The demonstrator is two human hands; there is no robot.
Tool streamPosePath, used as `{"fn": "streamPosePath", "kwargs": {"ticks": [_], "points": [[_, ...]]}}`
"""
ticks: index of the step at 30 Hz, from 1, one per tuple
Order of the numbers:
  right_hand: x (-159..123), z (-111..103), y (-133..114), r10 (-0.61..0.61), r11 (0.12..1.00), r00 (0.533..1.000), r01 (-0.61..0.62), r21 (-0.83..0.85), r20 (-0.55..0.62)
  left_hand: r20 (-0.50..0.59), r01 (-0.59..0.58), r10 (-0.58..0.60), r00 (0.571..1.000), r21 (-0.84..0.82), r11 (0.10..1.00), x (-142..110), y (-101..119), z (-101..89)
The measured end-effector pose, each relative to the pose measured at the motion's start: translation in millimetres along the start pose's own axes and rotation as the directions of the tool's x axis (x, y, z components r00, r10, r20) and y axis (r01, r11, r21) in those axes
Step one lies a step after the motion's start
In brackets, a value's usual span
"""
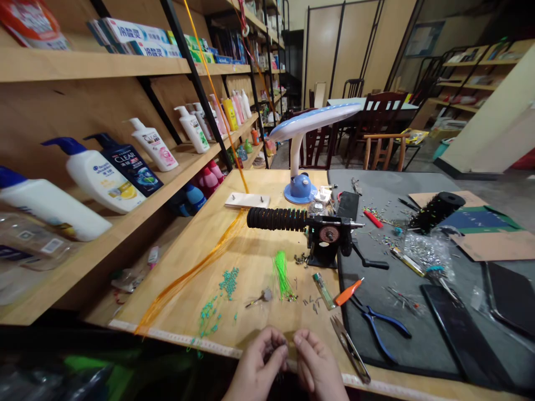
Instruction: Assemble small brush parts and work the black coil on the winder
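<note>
Close together at the table's front edge, my left hand [264, 359] and my right hand [316, 363] both have their fingers pinched. Whatever lies between the fingertips is too small and hidden to name. Beyond them on the wood lie a bundle of bright green strands [283, 278], some small metal pieces [312, 303] and a grey-headed small tool [259, 298]. Turquoise beads [229, 283] are spread to the left, some on green thread. Right of my right hand are metal snips [350, 348], blue-handled pliers [382, 328], a lighter [324, 291] and an orange cutter [349, 291].
A black hand-cranked winder [328, 234] with a ribbed roller stands mid-table, before a blue-and-white lamp [300, 189]. Orange threads [196, 262] run across the left side. Shelves with bottles [104, 172] flank the left. A grey mat [376, 281] carries a phone [512, 298] and loose parts.
</note>
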State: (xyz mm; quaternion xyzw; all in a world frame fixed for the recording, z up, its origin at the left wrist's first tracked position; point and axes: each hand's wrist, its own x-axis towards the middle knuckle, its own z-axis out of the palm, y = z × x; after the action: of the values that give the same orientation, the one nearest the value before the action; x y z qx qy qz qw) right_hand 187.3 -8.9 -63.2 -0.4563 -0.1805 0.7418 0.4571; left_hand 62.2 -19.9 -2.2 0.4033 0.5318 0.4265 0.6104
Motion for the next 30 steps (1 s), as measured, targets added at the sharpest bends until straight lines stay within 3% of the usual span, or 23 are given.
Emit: {"fn": "streamPosePath", "kwargs": {"ticks": [6, 13, 24, 30], "points": [[-9.4, 9.8, -17.4, 0.007, 1.000, 0.999, -0.006, -0.011, 0.038, 0.019, -0.040, 0.039, 0.999, 0.039, 0.998, -0.8, -3.4, -1.2], [-7.1, 4.2, -9.3, -0.057, 0.998, 0.995, 0.060, -0.033, 0.080, 0.056, -0.027, 0.020, 0.998, 0.122, 0.992, 3.0, -7.9, -3.1], [-14.4, 11.5, -24.0, -0.058, 0.972, 0.992, 0.081, -0.220, 0.110, -0.029, -0.033, 0.040, 0.999, 0.209, 0.977, 4.4, 0.2, 2.1], [-18.3, 9.3, -24.7, -0.124, 0.978, 0.986, 0.140, -0.157, 0.110, -0.030, -0.012, 0.017, 0.999, 0.172, 0.985, 4.9, -7.2, 0.9]]}}
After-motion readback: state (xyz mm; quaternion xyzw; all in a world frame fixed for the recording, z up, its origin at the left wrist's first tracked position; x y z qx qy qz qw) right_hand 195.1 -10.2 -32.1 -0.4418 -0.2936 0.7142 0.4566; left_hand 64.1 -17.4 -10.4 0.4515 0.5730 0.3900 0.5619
